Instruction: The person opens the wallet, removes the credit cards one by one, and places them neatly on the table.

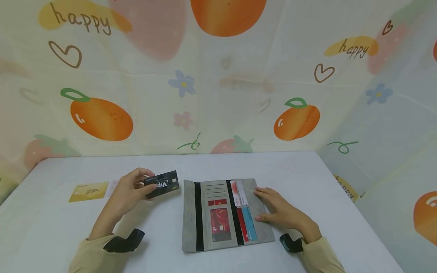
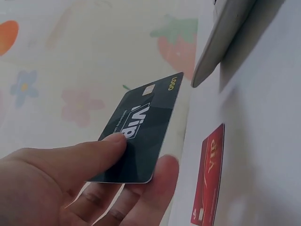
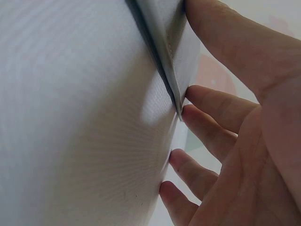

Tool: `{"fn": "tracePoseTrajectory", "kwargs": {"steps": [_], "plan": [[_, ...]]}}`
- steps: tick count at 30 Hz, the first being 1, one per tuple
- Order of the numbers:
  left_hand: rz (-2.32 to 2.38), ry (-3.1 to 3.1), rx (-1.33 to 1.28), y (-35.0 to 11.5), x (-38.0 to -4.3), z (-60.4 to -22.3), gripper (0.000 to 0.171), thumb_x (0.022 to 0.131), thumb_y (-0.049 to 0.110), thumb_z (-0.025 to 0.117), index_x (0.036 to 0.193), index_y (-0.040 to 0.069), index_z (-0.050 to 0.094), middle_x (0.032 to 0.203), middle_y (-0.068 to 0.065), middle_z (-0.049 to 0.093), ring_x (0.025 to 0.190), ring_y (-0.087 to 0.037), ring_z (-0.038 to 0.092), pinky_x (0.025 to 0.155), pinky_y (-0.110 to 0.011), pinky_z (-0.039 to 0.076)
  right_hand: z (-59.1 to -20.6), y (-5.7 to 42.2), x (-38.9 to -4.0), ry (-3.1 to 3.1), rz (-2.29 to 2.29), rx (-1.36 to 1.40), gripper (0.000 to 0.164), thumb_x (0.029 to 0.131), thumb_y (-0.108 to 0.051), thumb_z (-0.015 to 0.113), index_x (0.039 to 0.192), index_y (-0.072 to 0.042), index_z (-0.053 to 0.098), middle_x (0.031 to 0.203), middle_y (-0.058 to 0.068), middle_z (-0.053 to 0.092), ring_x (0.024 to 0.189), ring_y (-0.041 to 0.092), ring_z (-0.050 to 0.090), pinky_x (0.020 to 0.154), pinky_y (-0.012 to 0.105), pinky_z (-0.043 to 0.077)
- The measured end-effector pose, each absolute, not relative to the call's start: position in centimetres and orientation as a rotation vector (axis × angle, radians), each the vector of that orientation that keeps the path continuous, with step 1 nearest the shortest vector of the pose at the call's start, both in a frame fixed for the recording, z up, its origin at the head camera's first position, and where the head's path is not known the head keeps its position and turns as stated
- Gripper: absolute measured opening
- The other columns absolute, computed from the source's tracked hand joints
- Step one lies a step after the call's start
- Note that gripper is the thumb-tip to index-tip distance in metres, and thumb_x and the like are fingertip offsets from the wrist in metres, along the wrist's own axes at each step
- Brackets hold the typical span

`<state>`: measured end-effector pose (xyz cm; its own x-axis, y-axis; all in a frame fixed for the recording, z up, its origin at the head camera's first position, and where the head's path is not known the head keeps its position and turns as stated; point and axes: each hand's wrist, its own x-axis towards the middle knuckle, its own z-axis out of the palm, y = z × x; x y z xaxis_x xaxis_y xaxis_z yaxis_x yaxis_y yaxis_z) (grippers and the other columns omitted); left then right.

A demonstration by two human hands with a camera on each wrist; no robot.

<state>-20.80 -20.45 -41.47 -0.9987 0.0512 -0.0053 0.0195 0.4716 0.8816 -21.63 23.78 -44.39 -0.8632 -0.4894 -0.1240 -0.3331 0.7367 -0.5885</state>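
My left hand (image 1: pixel 131 191) pinches a black VIP card (image 1: pixel 163 184) by one end, held above the table left of the wallet. In the left wrist view the thumb lies on the card's printed face (image 2: pixel 141 127), with fingers behind it. A grey card wallet (image 1: pixel 211 216) lies spread out, two black bands across it. Red cards (image 1: pixel 220 222) sit in its middle panel; a blue card (image 1: pixel 249 223) and several others fill the slots to the right. My right hand (image 1: pixel 285 210) rests on the wallet's right edge, fingers extended, some fingertips reaching the table in the right wrist view.
A gold card (image 1: pixel 88 192) lies on the white table (image 1: pixel 157 242) at the left, beside a pale card (image 1: pixel 112 187) partly behind the left hand. A red VIP card (image 2: pixel 209 174) shows on the table in the left wrist view. A patterned cloth (image 1: pixel 222 83) hangs behind.
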Motion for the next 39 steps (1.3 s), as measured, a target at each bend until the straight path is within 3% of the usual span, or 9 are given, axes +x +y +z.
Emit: {"fn": "tracePoseTrajectory", "kwargs": {"steps": [21, 29, 39], "plan": [[1.378, 2.565, -0.074, -22.2, -21.0, -43.0, 0.04, 0.088, 0.017, 0.075, 0.12, 0.002, 0.056, 0.106, -0.019, 0.066, 0.092, -0.024, 0.061, 0.066, -0.03, 0.057, -44.3, 23.7, -21.6, 2.678, -0.821, -0.622, 0.082, 0.086, -0.039, 0.075, 0.148, 0.0, 0.04, 0.157, 0.021, 0.034, 0.146, 0.049, 0.021, 0.113, 0.068, 0.023], [1.156, 2.655, -0.112, -22.1, -21.1, -43.4, 0.039, 0.087, 0.017, 0.075, 0.119, -0.001, 0.061, 0.089, -0.012, 0.059, 0.077, -0.021, 0.054, 0.059, -0.028, 0.051, -44.4, 23.7, -21.5, 2.671, -0.839, -0.622, 0.082, 0.086, -0.039, 0.075, 0.149, 0.0, 0.04, 0.157, 0.021, 0.033, 0.146, 0.049, 0.02, 0.113, 0.069, 0.022], [1.078, 2.684, -0.132, -21.7, -21.2, -43.6, 0.04, 0.086, 0.021, 0.077, 0.117, 0.0, 0.063, 0.09, -0.013, 0.056, 0.08, -0.021, 0.053, 0.061, -0.029, 0.053, -44.3, 23.6, -21.5, 2.673, -0.835, -0.622, 0.082, 0.086, -0.039, 0.075, 0.149, 0.0, 0.04, 0.157, 0.021, 0.033, 0.146, 0.049, 0.02, 0.113, 0.069, 0.023]]}}
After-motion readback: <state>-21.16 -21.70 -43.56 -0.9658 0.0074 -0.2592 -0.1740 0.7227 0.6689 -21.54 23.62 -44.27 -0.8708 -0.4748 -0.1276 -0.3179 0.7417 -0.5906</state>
